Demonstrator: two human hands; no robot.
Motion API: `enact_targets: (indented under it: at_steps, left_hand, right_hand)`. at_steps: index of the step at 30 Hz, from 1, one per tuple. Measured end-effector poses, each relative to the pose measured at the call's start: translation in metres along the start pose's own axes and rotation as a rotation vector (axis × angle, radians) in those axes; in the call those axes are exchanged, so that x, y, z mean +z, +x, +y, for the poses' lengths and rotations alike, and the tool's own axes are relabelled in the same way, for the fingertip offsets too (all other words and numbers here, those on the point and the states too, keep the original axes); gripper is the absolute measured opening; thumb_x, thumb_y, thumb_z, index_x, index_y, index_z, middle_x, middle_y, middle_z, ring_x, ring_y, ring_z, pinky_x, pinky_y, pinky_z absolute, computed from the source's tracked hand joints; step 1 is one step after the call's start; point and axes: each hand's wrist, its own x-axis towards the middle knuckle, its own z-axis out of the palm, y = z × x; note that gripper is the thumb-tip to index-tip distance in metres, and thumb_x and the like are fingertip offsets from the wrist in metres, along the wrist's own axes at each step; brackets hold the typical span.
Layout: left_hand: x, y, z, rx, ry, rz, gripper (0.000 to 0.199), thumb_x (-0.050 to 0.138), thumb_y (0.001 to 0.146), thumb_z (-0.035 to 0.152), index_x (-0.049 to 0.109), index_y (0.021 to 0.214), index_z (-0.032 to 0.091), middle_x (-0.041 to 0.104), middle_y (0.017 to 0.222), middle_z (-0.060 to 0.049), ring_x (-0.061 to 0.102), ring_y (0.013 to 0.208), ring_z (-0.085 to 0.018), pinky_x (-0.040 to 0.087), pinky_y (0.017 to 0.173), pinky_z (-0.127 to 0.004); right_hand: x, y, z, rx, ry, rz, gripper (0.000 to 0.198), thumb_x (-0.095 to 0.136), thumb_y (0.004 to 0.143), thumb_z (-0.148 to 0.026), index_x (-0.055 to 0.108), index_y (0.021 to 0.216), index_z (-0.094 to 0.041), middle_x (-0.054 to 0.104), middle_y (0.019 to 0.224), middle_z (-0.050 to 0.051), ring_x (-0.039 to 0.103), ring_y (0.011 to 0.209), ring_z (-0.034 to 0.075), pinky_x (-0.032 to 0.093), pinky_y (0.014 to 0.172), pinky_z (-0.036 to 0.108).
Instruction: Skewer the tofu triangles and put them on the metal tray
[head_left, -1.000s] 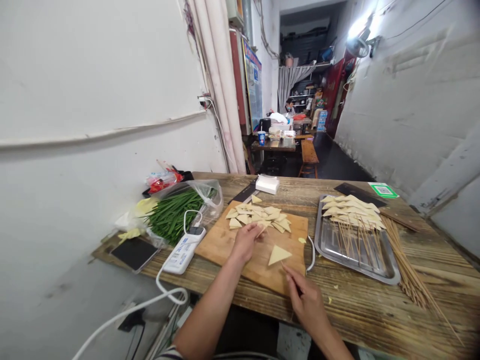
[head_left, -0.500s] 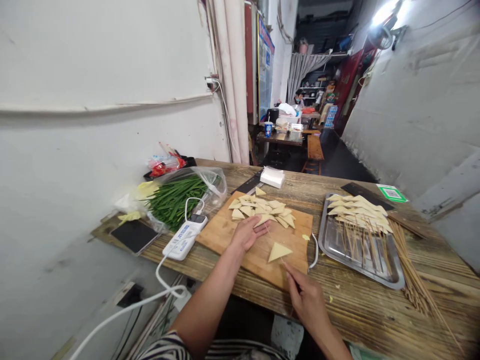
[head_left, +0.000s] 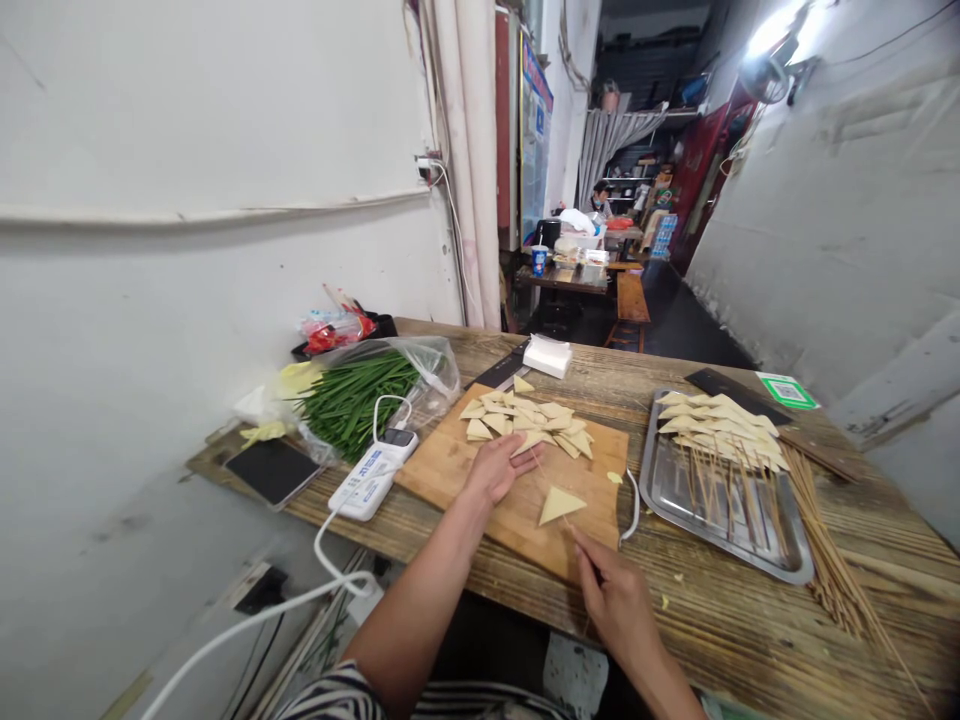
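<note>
My right hand (head_left: 615,590) is closed on the lower end of a thin bamboo skewer (head_left: 568,523). A pale yellow triangular piece of tofu sheet (head_left: 561,505) is threaded partway up that skewer, above the cutting board (head_left: 442,480). My left hand (head_left: 504,470) is at the skewer's far end, its fingers fairly straight against another tofu triangle (head_left: 534,439); the skewer's tip is hidden there. Just beyond my left fingers, a heap of loose tofu triangles (head_left: 517,410) lies on the board.
At right, a metal tray (head_left: 675,510) bears skewered tofu pieces (head_left: 716,425), with loose skewers (head_left: 825,550) beside it. Left of the board are a white power strip (head_left: 373,475) and green chives (head_left: 360,395) in a plastic bag. A white box (head_left: 547,356) and a knife (head_left: 499,368) lie behind.
The view has shifted slightly, so everything sits a little farther right. Both hands, the skewer and the threaded triangle keep nearly the same positions relative to the board.
</note>
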Motion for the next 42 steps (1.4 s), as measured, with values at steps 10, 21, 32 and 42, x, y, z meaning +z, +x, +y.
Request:
enact_targets:
  at_steps: [10,21,32,42]
  left_hand:
    - [-0.001,0.0,-0.001,0.01,0.014,-0.017,0.013,0.064,0.069,0.014,0.054,0.076,0.01,0.063,0.087,-0.01,0.062,0.087,-0.025,0.047,0.084,-0.043]
    - [0.0,-0.001,-0.003,0.021,0.118,-0.035,0.015,0.065,0.069,0.018,0.057,0.078,0.01,0.064,0.087,-0.012,0.064,0.082,-0.023,0.047,0.083,-0.041]
    - [0.001,-0.003,-0.004,0.026,0.149,-0.064,0.017,0.066,0.068,0.02,0.058,0.079,0.011,0.065,0.087,-0.01,0.064,0.083,-0.022,0.046,0.084,-0.039]
    - [0.002,-0.005,-0.003,0.03,0.151,-0.063,0.017,0.067,0.067,0.021,0.058,0.078,0.011,0.065,0.086,-0.009,0.064,0.08,-0.021,0.046,0.082,-0.037]
  right_hand:
    - [-0.002,0.003,-0.003,0.025,-0.025,-0.029,0.033,0.037,0.085,-0.02,0.065,0.101,-0.012,0.068,0.091,0.01,0.066,0.077,0.018,0.053,0.067,0.025]
    - [0.002,0.006,-0.005,0.084,-0.058,-0.033,0.035,0.036,0.084,-0.022,0.066,0.098,-0.009,0.069,0.085,0.011,0.067,0.071,0.02,0.053,0.062,0.026]
    - [0.011,0.01,-0.011,0.067,-0.094,-0.009,0.036,0.034,0.085,-0.02,0.065,0.099,-0.008,0.069,0.083,0.012,0.067,0.068,0.02,0.053,0.06,0.028]
    - [0.018,0.012,-0.01,0.036,-0.117,0.011,0.035,0.033,0.086,-0.019,0.063,0.101,-0.008,0.069,0.087,0.012,0.067,0.071,0.019,0.053,0.065,0.027]
